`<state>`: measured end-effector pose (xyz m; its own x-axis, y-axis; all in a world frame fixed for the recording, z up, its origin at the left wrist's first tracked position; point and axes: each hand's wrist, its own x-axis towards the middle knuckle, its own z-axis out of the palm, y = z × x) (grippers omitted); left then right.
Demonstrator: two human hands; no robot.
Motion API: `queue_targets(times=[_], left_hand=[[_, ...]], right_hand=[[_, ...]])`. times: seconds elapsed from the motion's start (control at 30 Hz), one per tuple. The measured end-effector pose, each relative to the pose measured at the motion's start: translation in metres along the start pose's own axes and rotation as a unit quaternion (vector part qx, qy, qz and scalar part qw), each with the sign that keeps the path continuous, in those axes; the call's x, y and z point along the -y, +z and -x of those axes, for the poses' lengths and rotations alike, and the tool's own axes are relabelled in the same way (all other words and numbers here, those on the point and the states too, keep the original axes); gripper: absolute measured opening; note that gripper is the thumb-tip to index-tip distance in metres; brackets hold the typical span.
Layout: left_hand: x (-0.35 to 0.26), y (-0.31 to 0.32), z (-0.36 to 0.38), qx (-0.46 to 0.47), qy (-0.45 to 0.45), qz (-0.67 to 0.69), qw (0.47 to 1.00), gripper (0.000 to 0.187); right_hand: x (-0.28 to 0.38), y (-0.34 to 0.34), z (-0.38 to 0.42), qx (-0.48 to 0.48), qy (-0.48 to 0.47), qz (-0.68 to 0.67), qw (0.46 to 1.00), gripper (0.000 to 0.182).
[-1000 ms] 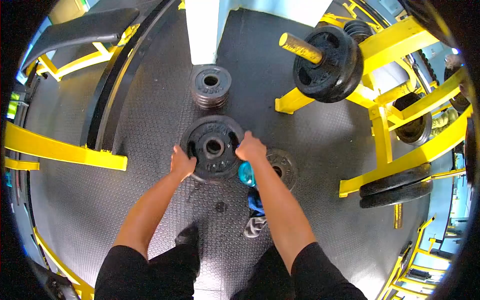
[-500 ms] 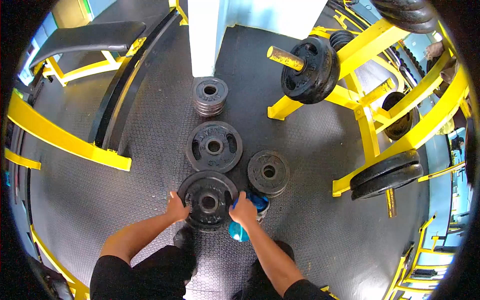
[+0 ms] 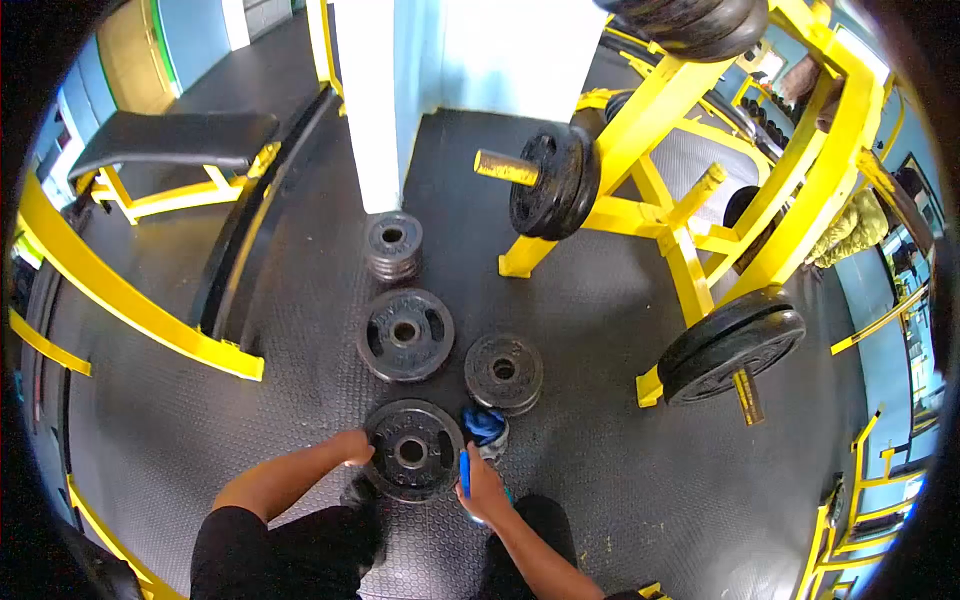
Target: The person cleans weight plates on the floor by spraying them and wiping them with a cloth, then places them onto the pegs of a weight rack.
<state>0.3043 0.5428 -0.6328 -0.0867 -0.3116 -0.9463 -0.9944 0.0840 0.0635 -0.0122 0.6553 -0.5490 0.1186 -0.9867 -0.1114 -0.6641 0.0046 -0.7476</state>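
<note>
Head view: we grip a round black iron weight plate at its rim, left hand curled on the left edge, right hand clamped on the right edge beside a blue cloth. The plate is near our feet, seemingly off the black studded rubber floor. Three other plate stacks lie ahead; placement judged not yet done.

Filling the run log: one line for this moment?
left hand: on weight plate rim | right hand: at plate's other edge | blue cloth: beside plate
</note>
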Motion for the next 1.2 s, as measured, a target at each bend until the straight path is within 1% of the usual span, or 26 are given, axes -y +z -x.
queue_targets(times=[0.03,0.07,0.1,0.13,0.17,0.2,0.23,0.27,0.3,0.37,0.47,0.53,0.6,0.63,0.67,0.7,0.77,0.8,0.83,0.9,0.93,1.0,1.03,1.1,1.13,1.2], left_hand=[[-0.017,-0.023,0.043,-0.105,0.041,0.017,0.993,0.062],[-0.036,-0.046,0.086,-0.21,0.086,0.03,0.974,0.056],[-0.051,-0.066,0.119,-0.222,0.088,0.02,0.971,0.056],[-0.065,-0.083,0.15,-0.264,0.127,0.02,0.956,0.054],[-0.079,-0.096,0.18,-0.302,0.167,0.02,0.938,0.053],[-0.095,-0.105,0.213,-0.307,0.172,0.012,0.936,0.053],[-0.111,-0.109,0.244,-0.301,0.206,0.041,0.93,0.053],[-0.125,-0.108,0.271,-0.293,0.238,0.071,0.923,0.052],[-0.136,-0.102,0.296,-0.294,0.241,0.068,0.923,0.052],[-0.154,-0.087,0.336,-0.268,0.283,0.063,0.919,0.051],[-0.167,-0.066,0.384,-0.3,0.304,0.039,0.903,0.05],[-0.164,-0.055,0.393,-0.326,0.307,0.058,0.892,0.05],[-0.157,-0.048,0.396,-0.355,0.313,0.08,0.877,0.05],[-0.151,-0.044,0.393,-0.396,0.253,0.053,0.881,0.048],[-0.146,-0.043,0.389,-0.434,0.192,0.029,0.88,0.047],[-0.138,-0.043,0.385,-0.433,0.197,0.034,0.879,0.047],[-0.118,-0.049,0.376,-0.403,0.146,-0.005,0.903,0.048],[-0.113,-0.057,0.375,-0.38,0.159,0.026,0.911,0.049],[-0.112,-0.062,0.374,-0.381,0.16,0.035,0.91,0.049],[-0.111,-0.069,0.375,-0.424,0.175,0.032,0.888,0.05],[-0.11,-0.072,0.373,-0.423,0.172,0.039,0.889,0.05],[-0.112,-0.073,0.363,-0.456,0.233,0.087,0.854,0.047],[-0.114,-0.074,0.36,-0.45,0.233,0.092,0.857,0.047],[-0.118,-0.078,0.358,-0.435,0.212,0.094,0.87,0.048],[-0.121,-0.08,0.358,-0.431,0.213,0.096,0.871,0.048],[-0.124,-0.083,0.361,-0.396,0.195,0.068,0.895,0.049]], right_hand=[[-0.002,0.002,0.009,-0.008,-0.008,-0.003,1.0,0.077],[-0.001,0.002,0.018,-0.033,-0.067,0.002,0.997,0.071],[0.001,-0.002,0.023,-0.06,-0.126,0.009,0.99,0.065],[0.007,-0.009,0.031,-0.048,-0.122,-0.013,0.991,0.059],[0.011,-0.012,0.035,-0.063,-0.125,-0.011,0.99,0.059],[0.016,-0.013,0.044,-0.022,-0.095,-0.054,0.994,0.057],[0.022,-0.014,0.055,0.023,-0.063,-0.096,0.993,0.055],[0.031,-0.017,0.062,0.028,-0.029,-0.103,0.994,0.049],[0.038,-0.016,0.07,0.024,-0.028,-0.102,0.994,0.049],[0.048,-0.012,0.085,-0.025,-0.061,-0.147,0.987,0.045],[0.068,-0.021,0.108,-0.02,-0.049,-0.164,0.985,0.043],[0.071,-0.016,0.119,-0.026,-0.045,-0.179,0.982,0.042],[0.065,-0.006,0.12,-0.048,-0.071,-0.147,0.985,0.04],[0.062,-0.001,0.117,-0.054,-0.072,-0.144,0.985,0.04],[0.061,0.001,0.115,-0.02,-0.085,-0.154,0.984,0.039],[0.056,0.003,0.116,0.019,-0.095,-0.162,0.982,0.038],[0.032,0.023,0.104,0.038,-0.099,-0.182,0.977,0.037],[0.028,0.022,0.097,0.056,-0.109,-0.206,0.971,0.036],[0.023,0.021,0.091,0.062,-0.109,-0.2,0.972,0.036],[0.017,0.024,0.079,0.121,-0.065,-0.187,0.973,0.035],[0.011,0.028,0.073,0.129,-0.065,-0.184,0.972,0.035],[-0.006,0.037,0.063,0.124,-0.023,-0.142,0.982,0.034],[-0.021,0.047,0.065,0.129,-0.017,-0.142,0.981,0.034],[-0.049,0.067,0.079,-0.045,0.065,-0.175,0.981,0.036],[-0.058,0.075,0.088,-0.043,0.068,-0.174,0.981,0.036],[-0.071,0.087,0.101,-0.066,0.051,-0.041,0.996,0.037]])
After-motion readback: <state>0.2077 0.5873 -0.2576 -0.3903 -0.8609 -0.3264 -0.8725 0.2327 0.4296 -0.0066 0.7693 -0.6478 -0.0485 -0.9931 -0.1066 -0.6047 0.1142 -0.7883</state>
